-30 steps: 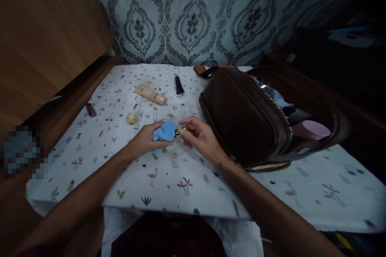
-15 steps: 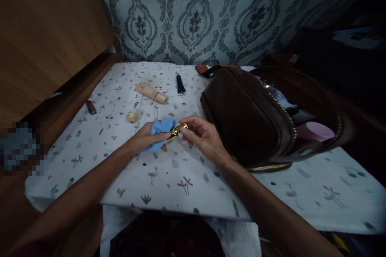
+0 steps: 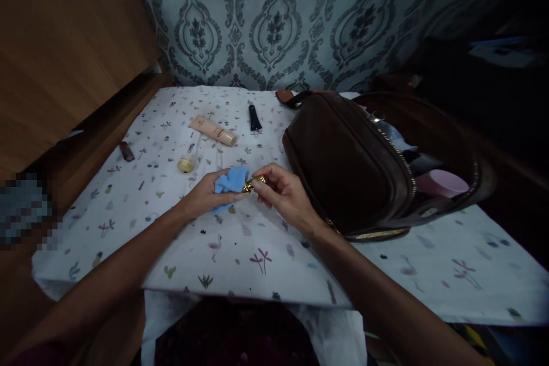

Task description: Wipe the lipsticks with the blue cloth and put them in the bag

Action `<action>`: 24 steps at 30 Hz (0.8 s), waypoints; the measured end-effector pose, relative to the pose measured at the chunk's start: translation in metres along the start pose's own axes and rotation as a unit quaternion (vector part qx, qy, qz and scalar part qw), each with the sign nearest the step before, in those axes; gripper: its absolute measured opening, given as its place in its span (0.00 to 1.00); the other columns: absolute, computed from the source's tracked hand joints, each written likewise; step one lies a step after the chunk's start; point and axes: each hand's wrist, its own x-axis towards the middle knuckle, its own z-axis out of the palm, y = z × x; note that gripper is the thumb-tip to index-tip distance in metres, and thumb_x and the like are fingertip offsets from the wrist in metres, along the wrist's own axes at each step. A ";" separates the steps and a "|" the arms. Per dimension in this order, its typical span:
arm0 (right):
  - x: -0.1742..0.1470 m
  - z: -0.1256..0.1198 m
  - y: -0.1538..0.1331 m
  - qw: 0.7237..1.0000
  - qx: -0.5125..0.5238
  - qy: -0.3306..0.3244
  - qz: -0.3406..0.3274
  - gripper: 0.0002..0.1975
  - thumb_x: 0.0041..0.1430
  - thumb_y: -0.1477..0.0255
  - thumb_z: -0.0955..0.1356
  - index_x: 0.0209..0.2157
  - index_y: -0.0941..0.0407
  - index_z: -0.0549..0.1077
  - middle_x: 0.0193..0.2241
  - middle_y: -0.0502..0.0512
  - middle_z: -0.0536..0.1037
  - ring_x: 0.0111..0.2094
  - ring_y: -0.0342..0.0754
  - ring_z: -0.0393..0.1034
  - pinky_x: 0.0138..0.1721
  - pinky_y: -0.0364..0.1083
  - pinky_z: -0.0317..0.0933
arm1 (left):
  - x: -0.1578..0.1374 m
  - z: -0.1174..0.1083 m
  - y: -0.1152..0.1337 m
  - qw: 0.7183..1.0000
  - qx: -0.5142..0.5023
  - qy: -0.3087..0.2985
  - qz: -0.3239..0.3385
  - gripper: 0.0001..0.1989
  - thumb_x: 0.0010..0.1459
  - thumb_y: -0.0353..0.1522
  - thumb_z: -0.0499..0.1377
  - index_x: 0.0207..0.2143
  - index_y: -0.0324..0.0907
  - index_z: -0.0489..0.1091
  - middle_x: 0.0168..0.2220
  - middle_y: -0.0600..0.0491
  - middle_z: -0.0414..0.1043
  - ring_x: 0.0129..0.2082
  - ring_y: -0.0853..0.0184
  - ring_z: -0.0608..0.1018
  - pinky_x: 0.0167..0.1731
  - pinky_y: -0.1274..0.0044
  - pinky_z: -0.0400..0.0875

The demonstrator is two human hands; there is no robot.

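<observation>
My left hand (image 3: 209, 194) is closed around a bunched light-blue cloth (image 3: 231, 180). From the cloth's right side sticks a small shiny gold item (image 3: 247, 187), perhaps a lipstick tube. The fingertips and thumb of my right hand (image 3: 283, 191) pinch its gold end, so the two hands almost meet over the table. Much of the item is covered by cloth and fingers, so its full shape does not show. Behind my hands lie a beige squeeze tube (image 3: 212, 130), a small black tube (image 3: 254, 118) and a little jar with a yellowish base (image 3: 186, 164).
A dark brown leather bag (image 3: 343, 166) stands right of my hands, its zip open on a pink item (image 3: 444, 183) and other contents. A small brown item (image 3: 126, 151) lies at the table's left edge. Patterned white cloth (image 3: 171, 263) covers the table; a wooden cabinet (image 3: 72, 40) rises at left.
Less of the gold item shows beside the cloth, and the left thumb and cloth have shifted slightly around it. Both hands keep their grip; the view has tilted a little.
</observation>
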 end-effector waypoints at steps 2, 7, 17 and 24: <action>0.000 0.000 0.000 1.000 0.001 -0.009 -0.015 0.15 0.59 0.60 0.71 0.38 0.57 0.69 0.23 0.45 0.69 0.22 0.39 0.62 0.24 0.42 0.58 | -0.001 -0.001 -0.001 1.000 -0.006 -0.019 -0.005 0.17 0.50 0.41 0.67 0.36 0.39 0.71 0.28 0.56 0.68 0.28 0.69 0.69 0.33 0.75 0.65; -0.002 0.000 -0.004 1.000 0.007 -0.026 -0.014 0.15 0.59 0.59 0.70 0.37 0.56 0.69 0.24 0.46 0.69 0.23 0.39 0.63 0.24 0.41 0.59 | -0.003 -0.001 -0.001 0.999 -0.007 -0.037 -0.010 0.16 0.50 0.41 0.67 0.33 0.38 0.71 0.25 0.57 0.66 0.26 0.71 0.67 0.29 0.77 0.63; -0.001 0.001 0.000 1.000 0.005 -0.011 -0.006 0.19 0.59 0.54 0.70 0.35 0.56 0.67 0.23 0.45 0.69 0.21 0.39 0.63 0.22 0.41 0.59 | -0.005 0.004 -0.003 0.996 0.087 0.020 0.029 0.19 0.51 0.41 0.68 0.39 0.39 0.72 0.30 0.57 0.69 0.31 0.69 0.69 0.34 0.76 0.66; -0.002 0.001 -0.003 0.998 0.014 -0.052 -0.022 0.18 0.60 0.55 0.70 0.40 0.56 0.68 0.25 0.47 0.70 0.23 0.39 0.63 0.24 0.41 0.59 | -0.002 -0.003 -0.001 0.991 -0.061 -0.102 -0.064 0.19 0.51 0.44 0.67 0.35 0.37 0.72 0.30 0.52 0.73 0.27 0.67 0.75 0.32 0.73 0.71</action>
